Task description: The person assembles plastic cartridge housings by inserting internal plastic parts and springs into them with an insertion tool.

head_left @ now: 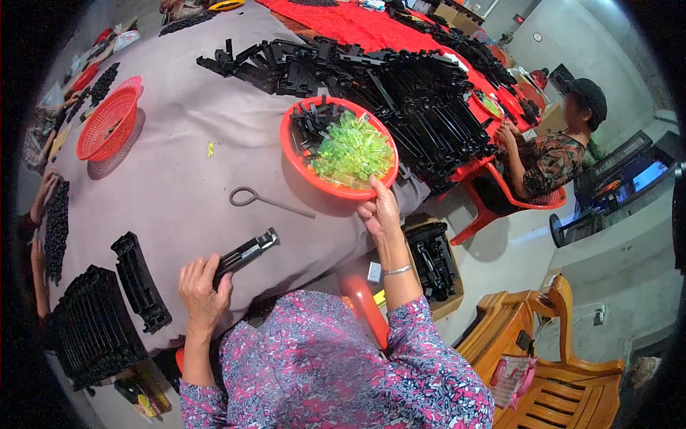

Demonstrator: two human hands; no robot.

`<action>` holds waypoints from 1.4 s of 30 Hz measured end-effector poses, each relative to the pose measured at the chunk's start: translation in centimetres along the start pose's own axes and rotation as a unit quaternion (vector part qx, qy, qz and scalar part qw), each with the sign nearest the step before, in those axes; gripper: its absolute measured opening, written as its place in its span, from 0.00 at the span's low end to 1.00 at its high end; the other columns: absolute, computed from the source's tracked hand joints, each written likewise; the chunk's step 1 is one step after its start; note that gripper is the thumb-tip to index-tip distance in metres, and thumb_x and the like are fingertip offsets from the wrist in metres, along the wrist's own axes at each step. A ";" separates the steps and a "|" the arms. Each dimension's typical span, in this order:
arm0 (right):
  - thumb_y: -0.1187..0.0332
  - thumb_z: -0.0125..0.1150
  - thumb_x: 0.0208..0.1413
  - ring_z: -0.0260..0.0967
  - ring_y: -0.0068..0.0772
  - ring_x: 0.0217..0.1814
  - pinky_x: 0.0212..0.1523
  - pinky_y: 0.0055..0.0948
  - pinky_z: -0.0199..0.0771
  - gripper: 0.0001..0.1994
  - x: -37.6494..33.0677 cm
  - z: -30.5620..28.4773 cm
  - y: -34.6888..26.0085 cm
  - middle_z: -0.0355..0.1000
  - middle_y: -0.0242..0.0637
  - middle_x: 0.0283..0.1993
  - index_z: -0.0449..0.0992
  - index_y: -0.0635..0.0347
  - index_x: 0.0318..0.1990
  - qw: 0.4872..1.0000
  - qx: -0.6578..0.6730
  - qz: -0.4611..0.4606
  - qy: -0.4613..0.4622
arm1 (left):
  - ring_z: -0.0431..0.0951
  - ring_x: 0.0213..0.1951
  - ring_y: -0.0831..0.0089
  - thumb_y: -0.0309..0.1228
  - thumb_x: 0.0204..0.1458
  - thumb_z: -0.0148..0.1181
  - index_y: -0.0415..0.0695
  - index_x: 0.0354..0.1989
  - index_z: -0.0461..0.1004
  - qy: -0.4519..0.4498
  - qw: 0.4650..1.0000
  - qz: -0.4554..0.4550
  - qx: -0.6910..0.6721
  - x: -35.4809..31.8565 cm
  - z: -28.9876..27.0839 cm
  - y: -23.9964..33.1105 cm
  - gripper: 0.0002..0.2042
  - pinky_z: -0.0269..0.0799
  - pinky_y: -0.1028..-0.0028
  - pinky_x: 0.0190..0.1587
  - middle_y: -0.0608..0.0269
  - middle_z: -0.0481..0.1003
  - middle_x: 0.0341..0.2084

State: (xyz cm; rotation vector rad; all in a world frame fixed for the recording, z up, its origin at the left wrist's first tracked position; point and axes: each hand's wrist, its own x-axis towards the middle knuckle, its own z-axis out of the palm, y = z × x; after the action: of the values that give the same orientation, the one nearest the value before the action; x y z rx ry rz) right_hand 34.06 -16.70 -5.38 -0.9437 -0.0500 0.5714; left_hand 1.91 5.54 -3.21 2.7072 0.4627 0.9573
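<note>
My left hand (203, 293) is closed round one end of a long black plastic part (248, 250), tilted up to the right over the cloth. With thumb on the rim, my right hand (381, 211) grips the near edge of a round red plastic basin (287, 151). Inside the basin lie many small clear yellow-green pieces (357, 150) and a heap of short black pieces (314, 121). A metal rod with a ring at one end (275, 203) lies between my hands. One small yellow-green piece (211, 149) lies alone on the cloth.
Long black parts (421, 107) are piled beyond the basin, others (93, 322) at left. A red basket (111, 129) stands far left on the grey cloth (171, 179). A box of black parts (432, 261) sits below, near a wooden bench (550, 357). Another person (550, 150) sits at right.
</note>
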 end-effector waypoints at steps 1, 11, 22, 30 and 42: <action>0.60 0.57 0.62 0.45 0.14 0.13 0.14 0.18 0.48 0.10 0.0 0.0 0.0 0.67 0.25 0.28 0.70 0.55 0.43 1.000 0.000 0.000 0.000 | 0.73 0.35 0.56 0.29 0.40 0.66 0.40 0.43 0.76 0.000 1.000 0.000 0.000 0.0 0.0 0.0 0.19 0.66 0.62 0.40 0.56 0.73 0.30; 0.60 0.58 0.62 0.45 0.14 0.13 0.13 0.18 0.48 0.10 0.0 -0.1 0.0 0.68 0.26 0.29 0.70 0.56 0.43 1.000 0.013 0.003 -0.011 | 0.73 0.35 0.57 0.28 0.39 0.67 0.40 0.43 0.76 -0.004 1.000 -0.004 0.001 0.1 -0.1 0.1 0.18 0.66 0.62 0.41 0.57 0.73 0.31; 0.61 0.57 0.63 0.44 0.13 0.13 0.13 0.17 0.48 0.10 -0.2 0.0 -0.2 0.67 0.25 0.28 0.70 0.55 0.43 1.000 0.012 -0.001 -0.007 | 0.74 0.35 0.56 0.28 0.39 0.67 0.40 0.42 0.75 -0.005 1.000 -0.004 0.000 0.1 0.1 0.0 0.18 0.67 0.61 0.41 0.57 0.73 0.31; 0.61 0.57 0.63 0.45 0.13 0.13 0.13 0.17 0.48 0.09 -0.5 0.6 -0.4 0.67 0.24 0.29 0.71 0.55 0.43 1.000 0.008 0.008 0.009 | 0.73 0.34 0.56 0.29 0.40 0.66 0.40 0.42 0.75 0.002 1.000 0.001 0.004 0.2 -0.1 0.3 0.17 0.66 0.61 0.40 0.56 0.72 0.29; 0.61 0.55 0.64 0.42 0.12 0.11 0.13 0.16 0.44 0.09 0.1 -0.2 -0.1 0.71 0.24 0.30 0.70 0.53 0.46 1.000 0.018 0.001 -0.008 | 0.73 0.35 0.56 0.29 0.41 0.65 0.39 0.43 0.75 0.004 1.000 0.002 0.006 0.4 -0.1 0.4 0.17 0.66 0.62 0.41 0.56 0.72 0.30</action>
State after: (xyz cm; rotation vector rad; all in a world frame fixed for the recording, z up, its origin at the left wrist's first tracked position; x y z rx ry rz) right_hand 34.27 -16.83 -5.46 -0.9053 -0.0527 0.5802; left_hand 2.18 5.29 -2.77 2.7173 0.4661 0.9707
